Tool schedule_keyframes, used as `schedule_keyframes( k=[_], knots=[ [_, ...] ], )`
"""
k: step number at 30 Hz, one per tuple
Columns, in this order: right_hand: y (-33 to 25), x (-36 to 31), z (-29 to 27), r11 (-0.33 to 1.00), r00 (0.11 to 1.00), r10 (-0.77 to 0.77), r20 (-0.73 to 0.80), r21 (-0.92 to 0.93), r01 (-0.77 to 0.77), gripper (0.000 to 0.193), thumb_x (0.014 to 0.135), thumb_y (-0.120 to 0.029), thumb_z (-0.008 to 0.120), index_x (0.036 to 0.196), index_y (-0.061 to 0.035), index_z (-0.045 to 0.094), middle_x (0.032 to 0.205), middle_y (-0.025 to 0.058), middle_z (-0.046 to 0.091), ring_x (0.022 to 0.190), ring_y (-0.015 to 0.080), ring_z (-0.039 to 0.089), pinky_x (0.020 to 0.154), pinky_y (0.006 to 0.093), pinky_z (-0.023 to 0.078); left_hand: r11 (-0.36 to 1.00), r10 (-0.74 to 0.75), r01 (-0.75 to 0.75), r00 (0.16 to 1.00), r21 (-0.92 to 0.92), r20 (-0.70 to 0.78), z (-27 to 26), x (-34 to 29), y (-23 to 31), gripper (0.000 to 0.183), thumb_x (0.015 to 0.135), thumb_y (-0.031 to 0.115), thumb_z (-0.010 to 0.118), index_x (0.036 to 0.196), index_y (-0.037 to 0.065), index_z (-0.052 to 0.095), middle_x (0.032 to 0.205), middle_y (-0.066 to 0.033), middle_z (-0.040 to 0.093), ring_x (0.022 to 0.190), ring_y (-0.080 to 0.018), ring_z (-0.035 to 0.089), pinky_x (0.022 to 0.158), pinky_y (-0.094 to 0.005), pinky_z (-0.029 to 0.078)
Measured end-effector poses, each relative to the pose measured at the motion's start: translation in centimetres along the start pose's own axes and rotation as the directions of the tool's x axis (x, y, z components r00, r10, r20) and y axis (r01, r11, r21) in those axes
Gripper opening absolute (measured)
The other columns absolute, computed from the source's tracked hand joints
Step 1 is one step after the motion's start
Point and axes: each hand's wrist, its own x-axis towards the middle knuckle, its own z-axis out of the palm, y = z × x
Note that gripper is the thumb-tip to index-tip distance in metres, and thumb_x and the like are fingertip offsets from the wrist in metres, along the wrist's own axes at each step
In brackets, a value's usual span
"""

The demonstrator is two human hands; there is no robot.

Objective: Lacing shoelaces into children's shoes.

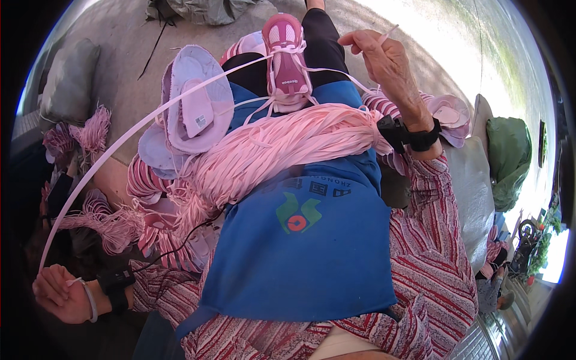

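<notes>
Pink lace (90, 173) is gripped in the curled fingers of the L hand (63, 294), drawn out far from the pink shoe (287, 72); btwn the fingers of the R hand (383, 57), raised to the shoe's R, a pale lace end (390, 33) appears to be pinched. The shoe is propped upright at the knees, just beyond the lace bundle (282, 144) laid across the blue apron (300, 258). Poss. trouble: shoe could be tipped or dragged L if the L side is pulled harder, as no hand is on it; lace could be pulled uneven, w/ one end left short; strands could be snagged or the bundle slid off the lap, as the loose ends lie v. close. Count (approx. where overlapped): 2 hands, 2 black wrist units (1 per wrist), 1 shoe propped up w/ min. 1 more partly hidden behind, 1 bundle on the lap, min. 2 lavender shoe pieces (198, 102) to the L, 1 green bag (509, 162) far R. Pieces under the bundle can't be counted.
</notes>
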Motion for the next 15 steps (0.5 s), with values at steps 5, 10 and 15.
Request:
schedule_keyframes(
  k=[5,10,15],
  knots=[
    [3.3,2.0,5.9,0.959,0.992,-0.091,0.087,-0.262,0.111,0.032,0.086,-0.026,0.045,0.092,0.0006,0.062,0.086,0.0185,0.062,0.080,0.0319,0.061,0.074,0.0387,0.045,0.999,0.034,-0.032,0.991,-0.019,0.129,0.5,1.4,-3.8,0.022,0.088,0.021,0.043,0.077,0.002,0.045,0.053,0.0011,0.031,0.047,-0.0060,0.028,0.044,-0.0197,0.022],
    [5.5,1.7,7.1,0.935,0.971,0.021,0.239,-0.347,0.065,0.033,0.084,-0.028,0.049,0.098,0.0015,0.056,0.084,0.0212,0.060,0.076,0.0338,0.059,0.071,0.0383,0.046,0.846,-0.472,0.428,0.878,0.319,0.074,8.3,0.7,-21.1,0.023,0.092,0.018,0.046,0.093,-0.004,0.055,0.061,0.0019,0.039,0.044,0.0010,0.022,0.038,-0.0163,0.017],
    [5.5,1.9,6.6,0.917,0.927,0.065,0.370,-0.389,0.091,0.027,0.084,-0.024,0.049,0.085,0.0022,0.057,0.074,0.0188,0.058,0.066,0.0310,0.058,0.064,0.0358,0.045,0.499,-0.517,0.009,0.805,0.867,0.289,15.3,-1.1,-36.9,0.028,0.081,0.026,0.060,0.096,0.002,0.062,0.086,-0.0082,0.064,0.080,-0.0169,0.059,0.074,-0.0270,0.045]
  ],
)
